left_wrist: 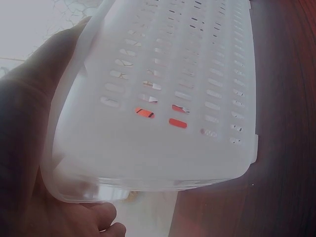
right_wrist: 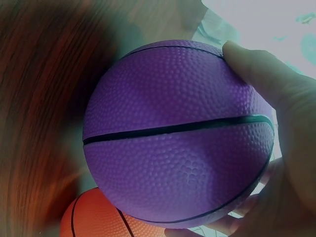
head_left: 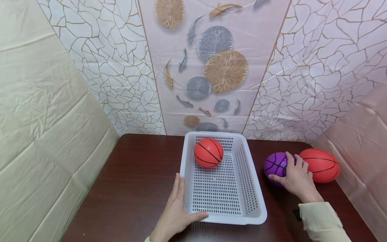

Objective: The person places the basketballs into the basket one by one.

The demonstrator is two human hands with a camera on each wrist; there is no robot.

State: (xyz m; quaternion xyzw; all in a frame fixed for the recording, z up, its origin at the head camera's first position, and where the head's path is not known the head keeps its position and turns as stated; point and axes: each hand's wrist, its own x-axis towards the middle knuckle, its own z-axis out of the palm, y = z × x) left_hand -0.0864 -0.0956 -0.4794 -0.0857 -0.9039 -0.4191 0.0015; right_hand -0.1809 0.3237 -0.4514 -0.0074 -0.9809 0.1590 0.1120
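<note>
On the table stands a white perforated plastic basket (head_left: pixel 216 188) with a small red-orange basketball (head_left: pixel 208 153) in its far left part. My left hand (head_left: pixel 175 210) rests against the near left corner of the basket, fingers straight along the left side and thumb on the front rim. In the left wrist view the basket's slotted wall (left_wrist: pixel 163 143) lies beside that hand. To the right, my right hand (head_left: pixel 297 178) grips a small purple basketball (right_wrist: pixel 173 148), thumb on one side and fingers curled round the other.
A second red-orange basketball (head_left: pixel 321 166) lies just right of the purple one, partly behind my hand. The dark brown table (head_left: pixel 136 181) ends at a patterned cloth backdrop (head_left: pixel 193 67), with fabric-covered walls (head_left: pixel 60 141) at both sides.
</note>
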